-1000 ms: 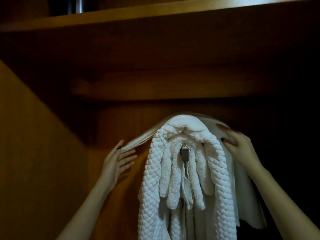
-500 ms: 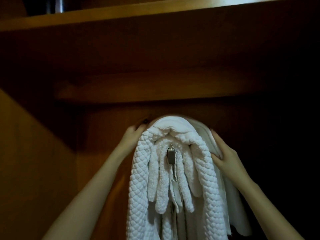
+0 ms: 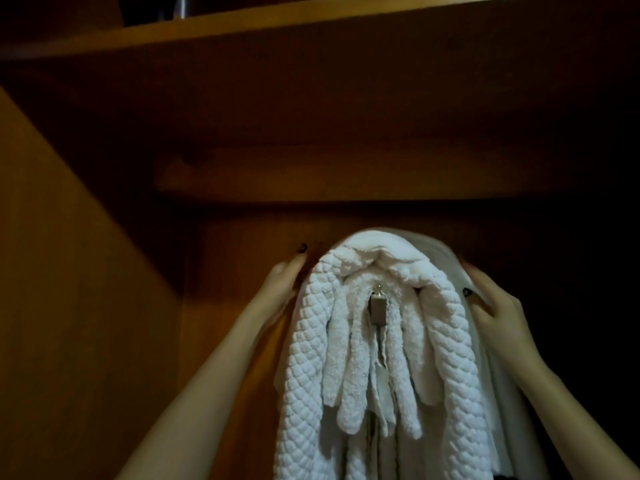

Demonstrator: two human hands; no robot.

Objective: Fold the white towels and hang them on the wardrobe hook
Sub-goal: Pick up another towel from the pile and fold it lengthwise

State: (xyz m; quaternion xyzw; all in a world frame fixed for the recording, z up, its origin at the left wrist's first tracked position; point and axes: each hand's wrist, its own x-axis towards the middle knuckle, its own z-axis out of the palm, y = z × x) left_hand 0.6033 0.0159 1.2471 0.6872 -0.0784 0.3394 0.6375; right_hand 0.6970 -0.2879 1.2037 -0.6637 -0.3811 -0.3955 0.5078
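Several white towels hang bunched over a metal wardrobe hook (image 3: 378, 308) on the wooden back panel. A quilted towel (image 3: 311, 358) lies outermost in front, fluffy towels (image 3: 349, 341) hang inside it, and a smooth thin white towel (image 3: 436, 251) drapes over the top and down the right side. My left hand (image 3: 282, 277) is against the left side of the bundle, one finger stretched up along the panel and the other fingers hidden behind the cloth. My right hand (image 3: 495, 306) grips the smooth towel at the right, thumb in front.
The wardrobe's left side wall (image 3: 69, 306) stands close by. A wooden rail or ledge (image 3: 311, 174) runs just above the towels, with a shelf (image 3: 242, 32) higher up. The right side of the wardrobe is dark.
Both hands have closed in from either side onto the bundle, drawing the smooth towel over the top of the hook. The view has shifted slightly.
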